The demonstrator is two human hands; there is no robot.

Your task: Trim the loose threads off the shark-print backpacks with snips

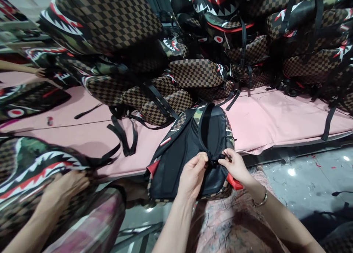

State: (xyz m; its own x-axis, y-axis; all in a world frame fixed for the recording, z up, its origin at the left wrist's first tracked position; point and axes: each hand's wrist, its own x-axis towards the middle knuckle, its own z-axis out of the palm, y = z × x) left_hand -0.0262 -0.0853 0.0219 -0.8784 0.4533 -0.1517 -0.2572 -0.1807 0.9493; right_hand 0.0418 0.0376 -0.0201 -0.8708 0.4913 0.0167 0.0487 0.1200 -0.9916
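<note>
A backpack (173,172) with black back padding, checkered edges and red tabs lies across the pink table's front edge and my lap. One of its black straps (202,128) arches up over the padding. My left hand (194,174) pinches the strap near its lower end, fingers closed. Just to the right, my right hand (234,164), with a bracelet on the wrist, is closed on a thin dark piece at the same strap, too small to make out fully. The two hands are a short gap apart.
Checkered backpacks with shark-mouth prints (193,73) are piled along the back of the pink table (261,117). At the left, a co-worker's hands rest on another shark-print bag (24,164). Another person's hand (40,72) reaches in from the far left. Loose straps (128,139) trail over the table.
</note>
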